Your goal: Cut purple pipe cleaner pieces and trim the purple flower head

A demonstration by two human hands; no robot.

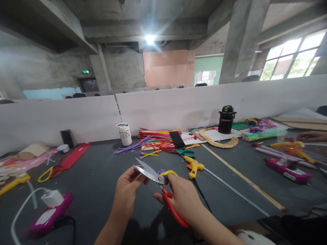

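My right hand point(180, 192) is wrapped round the handles of red-handled scissors point(175, 212), whose metal blades are spread apart and point up and left. Close to the blade tips, my left hand point(130, 183) has its fingers pressed together; whatever is between them is too hidden to name. A small purple piece point(161, 172) and a yellow curved piece point(168, 173) show beside the scissors' pivot, next to my right fingers. Beyond my hands lies a pile of coloured pipe cleaners point(158, 136), with purple stems point(134, 144) at its left.
Right of my hands lie a yellow glue gun point(195, 166) with a long clear stick, teal pliers point(186, 152) and a wooden strip point(242, 175). A white cup point(124, 134) and black bottle point(226, 119) stand near the partition. Power strips point(51, 212) flank the table; another person's hand point(313, 136) is far right.
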